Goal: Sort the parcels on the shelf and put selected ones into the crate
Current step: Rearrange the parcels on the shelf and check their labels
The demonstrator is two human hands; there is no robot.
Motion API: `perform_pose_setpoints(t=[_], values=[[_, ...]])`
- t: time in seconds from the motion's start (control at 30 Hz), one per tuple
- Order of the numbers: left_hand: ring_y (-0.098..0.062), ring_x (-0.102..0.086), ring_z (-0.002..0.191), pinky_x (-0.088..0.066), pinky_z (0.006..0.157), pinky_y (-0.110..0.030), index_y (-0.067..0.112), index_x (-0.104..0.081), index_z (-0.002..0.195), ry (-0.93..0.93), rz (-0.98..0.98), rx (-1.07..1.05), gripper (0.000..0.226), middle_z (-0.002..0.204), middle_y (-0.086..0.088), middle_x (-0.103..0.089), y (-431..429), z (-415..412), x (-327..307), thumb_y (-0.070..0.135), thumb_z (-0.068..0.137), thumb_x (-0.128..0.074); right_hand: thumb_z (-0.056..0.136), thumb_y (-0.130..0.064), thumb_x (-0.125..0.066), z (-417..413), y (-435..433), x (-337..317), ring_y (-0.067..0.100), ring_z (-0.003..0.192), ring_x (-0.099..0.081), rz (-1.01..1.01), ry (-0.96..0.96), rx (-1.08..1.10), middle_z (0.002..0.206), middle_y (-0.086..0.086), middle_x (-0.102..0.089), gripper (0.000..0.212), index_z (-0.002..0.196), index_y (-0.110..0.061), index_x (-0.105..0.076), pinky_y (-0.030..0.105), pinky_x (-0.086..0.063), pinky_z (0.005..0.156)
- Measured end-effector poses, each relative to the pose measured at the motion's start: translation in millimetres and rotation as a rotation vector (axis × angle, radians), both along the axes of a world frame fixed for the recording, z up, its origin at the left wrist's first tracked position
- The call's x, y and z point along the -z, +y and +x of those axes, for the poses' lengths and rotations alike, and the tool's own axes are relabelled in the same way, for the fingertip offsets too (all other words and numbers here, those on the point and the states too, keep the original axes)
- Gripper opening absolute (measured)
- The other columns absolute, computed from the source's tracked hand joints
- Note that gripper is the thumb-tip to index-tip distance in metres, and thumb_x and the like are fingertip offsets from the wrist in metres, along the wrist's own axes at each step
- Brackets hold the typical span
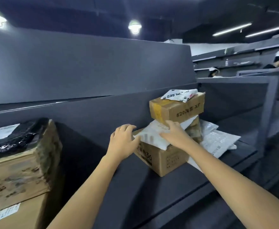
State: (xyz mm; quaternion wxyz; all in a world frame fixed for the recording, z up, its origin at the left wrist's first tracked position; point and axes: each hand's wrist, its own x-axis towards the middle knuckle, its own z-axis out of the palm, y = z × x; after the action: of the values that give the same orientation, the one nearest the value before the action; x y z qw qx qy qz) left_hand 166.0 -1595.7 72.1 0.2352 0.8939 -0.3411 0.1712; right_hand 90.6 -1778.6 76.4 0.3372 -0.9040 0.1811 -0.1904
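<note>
White plastic mailer on a brown cardboard box lies under the flat right hand; the left hand grips the box corner. Sorting seems underway; next, probably sliding the mailer free.

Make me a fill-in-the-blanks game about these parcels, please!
The printed bag lies on the ___ cardboard box of the stack.
The bottom box shows the number ___.
The white mailer under the right hand lies ___ the bottom box.
Missing words: top; 36; on.
</note>
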Motion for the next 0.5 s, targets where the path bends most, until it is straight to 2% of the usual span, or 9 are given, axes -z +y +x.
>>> perform_pose_setpoints(t=[0.13, 0.27, 0.33, 0.4, 0.5], values=[[-0.018, -0.029, 0.138, -0.022, 0.111, -0.037, 0.022, -0.043, 0.139, 0.037, -0.009, 0.065, 0.047, 0.147, 0.004, -0.039, -37.7, 1.6, 3.5, 0.039, 0.095, -0.043, 0.092, -0.032, -0.055, -18.7, -43.9, -1.2, 0.028, 0.131, -0.040, 0.095, -0.079, 0.129, 0.150, 0.010, -0.029, 0.064, 0.148, -0.018, -0.027, 0.037, -0.037, 0.104], [-0.018, -0.028, 0.139, -0.023, 0.111, -0.037, 0.023, -0.044, 0.139, -0.005, -0.010, 0.087, 0.047, 0.147, 0.004, -0.039, -56.5, 6.0, 5.8, 0.042, 0.096, -0.042, 0.095, -0.020, -0.049, -17.7, -68.7, -11.4, 0.029, 0.108, -0.055, 0.094, -0.168, 0.151, 0.126, 0.008, -0.053, 0.048, 0.142, -0.023, -0.041, 0.035, -0.045, 0.085], [-0.017, -0.028, 0.139, -0.023, 0.111, -0.036, 0.023, -0.044, 0.139, -0.017, -0.003, 0.074, 0.047, 0.147, 0.004, -0.039, -57.0, 11.2, 7.6, 0.042, 0.096, -0.042, 0.097, -0.020, -0.046, -11.6, -79.8, -19.7, 0.033, 0.113, -0.056, 0.124, -0.205, 0.154, 0.135, 0.006, -0.050, 0.043, 0.140, -0.026, -0.044, 0.036, -0.049, 0.078], [-0.017, -0.028, 0.139, -0.023, 0.111, -0.035, 0.024, -0.043, 0.139, -0.016, 0.012, 0.048, 0.047, 0.148, 0.005, -0.038, -55.2, 16.9, 8.0, 0.043, 0.096, -0.040, 0.097, -0.024, -0.045, -1.5, -96.2, -26.5, 0.026, 0.109, -0.057, 0.102, -0.217, 0.161, 0.144, 0.004, -0.044, 0.042, 0.139, -0.029, -0.045, 0.027, -0.046, 0.068], [-0.017, -0.024, 0.141, -0.021, 0.113, -0.035, 0.026, -0.040, 0.141, -0.006, 0.047, 0.025, 0.048, 0.149, 0.006, -0.036, -51.3, 19.0, 10.5, 0.041, 0.095, -0.039, 0.098, -0.025, -0.043, 20.5, -117.3, -38.6, 0.022, 0.102, -0.053, 0.010, -0.208, 0.166, 0.146, 0.010, -0.040, 0.043, 0.142, -0.028, -0.043, 0.028, -0.044, 0.075]])
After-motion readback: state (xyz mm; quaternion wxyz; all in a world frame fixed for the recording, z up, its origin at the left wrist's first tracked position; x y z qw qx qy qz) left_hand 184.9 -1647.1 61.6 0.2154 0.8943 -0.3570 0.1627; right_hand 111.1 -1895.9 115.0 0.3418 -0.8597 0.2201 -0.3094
